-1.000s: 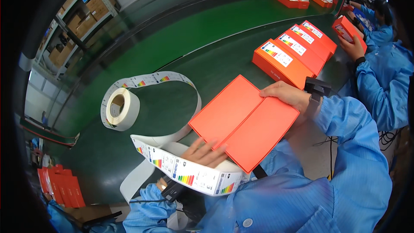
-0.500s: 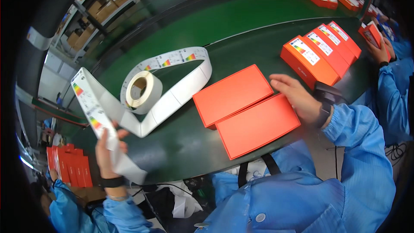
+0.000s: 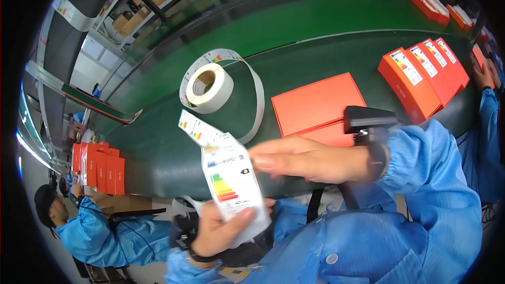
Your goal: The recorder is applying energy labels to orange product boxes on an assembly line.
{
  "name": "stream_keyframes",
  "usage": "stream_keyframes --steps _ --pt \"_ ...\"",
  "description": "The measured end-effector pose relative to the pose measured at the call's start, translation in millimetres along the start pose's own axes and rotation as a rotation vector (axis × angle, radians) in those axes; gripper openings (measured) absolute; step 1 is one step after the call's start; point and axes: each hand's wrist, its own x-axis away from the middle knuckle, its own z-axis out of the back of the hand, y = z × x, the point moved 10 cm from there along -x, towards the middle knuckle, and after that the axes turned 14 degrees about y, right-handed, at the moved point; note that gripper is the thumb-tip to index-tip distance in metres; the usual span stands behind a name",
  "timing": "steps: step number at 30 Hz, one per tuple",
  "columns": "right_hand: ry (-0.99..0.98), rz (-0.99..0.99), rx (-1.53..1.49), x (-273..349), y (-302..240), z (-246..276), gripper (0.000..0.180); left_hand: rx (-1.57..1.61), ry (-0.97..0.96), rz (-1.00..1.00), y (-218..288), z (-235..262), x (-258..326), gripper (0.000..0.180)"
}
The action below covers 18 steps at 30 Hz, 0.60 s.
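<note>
My left hand [image 3: 223,229] grips the lower end of a white label strip [image 3: 234,179] printed with coloured energy bars, its thumb lying over the front. My right hand [image 3: 315,160] is stretched toward the strip's right edge, fingers extended, thumb and fingertips at the edge; whether they touch it is blurred. Beyond, the strip loops back to a label roll [image 3: 210,88] lying on the dark green work surface. An orange-red box [image 3: 315,102] lies right of the roll. A second orange-red box [image 3: 336,134] is in front of it, largely hidden behind my right hand and a black wrist device.
Several labelled orange boxes [image 3: 407,81] lean in a row at the right. Open orange boxes [image 3: 428,8] sit at the far right. At left, a co-worker in blue [image 3: 105,226] is near stacked orange boxes [image 3: 100,168]. Another person's hand [image 3: 483,76] shows at the right edge.
My right hand has left the box and moved left to the strip. My left hand has brought the strip rightward and nearer to me. The view has shifted, too.
</note>
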Motion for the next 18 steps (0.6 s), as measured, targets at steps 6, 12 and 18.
stream_keyframes --steps 6,12,18 --pt "0.021 0.177 0.248 -36 28 7 0.017 -0.061 0.007 0.013 -66 -6 11 0.021" --pt "0.120 0.646 0.901 -17 -3 12 0.023 0.153 0.035 0.058 -66 -8 -7 0.029" --pt "0.003 0.851 1.072 15 -5 -2 0.032 0.174 0.031 0.011 -66 -7 -11 0.025"
